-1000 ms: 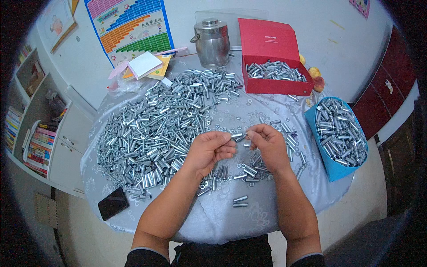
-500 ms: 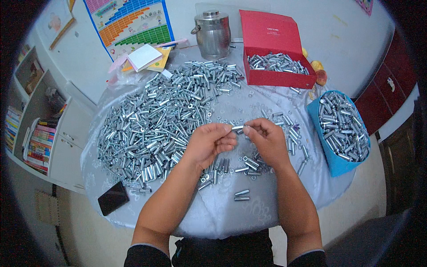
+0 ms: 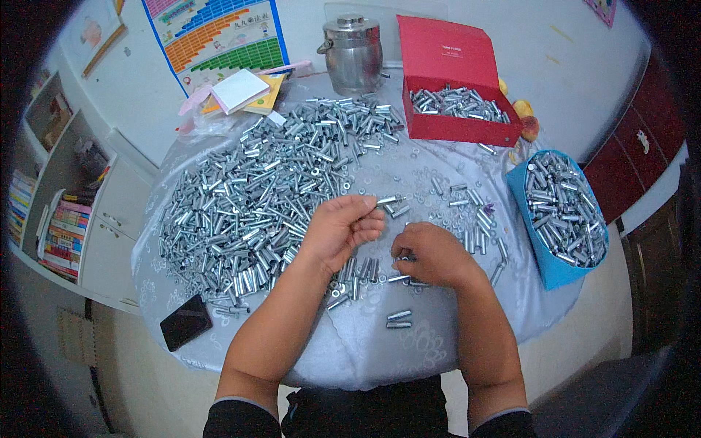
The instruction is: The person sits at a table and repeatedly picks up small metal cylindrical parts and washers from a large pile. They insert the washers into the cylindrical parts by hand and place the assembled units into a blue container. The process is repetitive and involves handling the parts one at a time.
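Pale, patterned cloth covers the round tabletop (image 3: 380,350), which stands against a white wall hung with a colourful chart.

Head view: the two hands have come apart since half a second ago, when their fingertips met over a single piece. The left hand (image 3: 343,228) now stays raised, its fingers pressed together and pinching a short silver metal sleeve (image 3: 387,198) by one end. That sleeve lies nearly level, its long axis running left to right, its free end pointing away from the left hand toward the right and slightly toward the far side. The right hand (image 3: 432,255) has dropped to the cloth just right of and nearer the person than the left; its fingers are curled down among the small cluster of loose silver sleeves (image 3: 358,271) lying there, and whether it has one pinched I cannot tell. I read this as the joint handling of that piece being finished, with the right hand now going for another part.

Left of the left hand spreads a large heap of silver metal sleeves (image 3: 263,197). Beyond the right hand sits an open red cardboard box (image 3: 456,128) holding more, and well to its right a blue bin (image 3: 551,266) filled with them. A black phone (image 3: 185,322) lies near the left forearm.
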The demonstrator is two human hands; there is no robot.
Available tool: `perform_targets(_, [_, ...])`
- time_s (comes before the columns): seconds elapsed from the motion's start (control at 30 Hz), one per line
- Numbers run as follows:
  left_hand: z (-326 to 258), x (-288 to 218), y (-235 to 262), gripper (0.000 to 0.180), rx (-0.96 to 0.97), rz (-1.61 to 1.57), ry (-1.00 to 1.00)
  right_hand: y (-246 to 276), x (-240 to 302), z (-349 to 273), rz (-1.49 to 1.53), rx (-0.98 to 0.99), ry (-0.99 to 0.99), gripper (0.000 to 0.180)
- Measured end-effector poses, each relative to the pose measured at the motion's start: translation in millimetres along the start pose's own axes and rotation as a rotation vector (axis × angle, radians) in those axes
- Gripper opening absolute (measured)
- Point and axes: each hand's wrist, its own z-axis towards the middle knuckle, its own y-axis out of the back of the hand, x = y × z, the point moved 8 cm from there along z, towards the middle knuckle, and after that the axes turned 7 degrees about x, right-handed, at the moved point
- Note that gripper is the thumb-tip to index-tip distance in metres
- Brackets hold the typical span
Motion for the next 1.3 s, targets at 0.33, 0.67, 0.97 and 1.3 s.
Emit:
perform_targets(0.33, [1,4,0,0.018,-0.021,0.024,0.007,32,-16,-11,0.294,-0.394,-0.126,0.019])
perform_targets(0.67, [-2,6,-7,0.018,-0.008,0.070,0.033,38,-42,-14,0.888,-0.653,-0.102,0.021])
perform_targets(0.97, [-2,5,-8,0.019,-0.010,0.076,0.024,40,-36,-13,0.876,-0.635,-0.036,0.023])
perform_targets(1.3, [-4,2,-15,0.018,0.026,0.038,0.018,32,-41,-10,1.019,-0.602,-0.038,0.020])
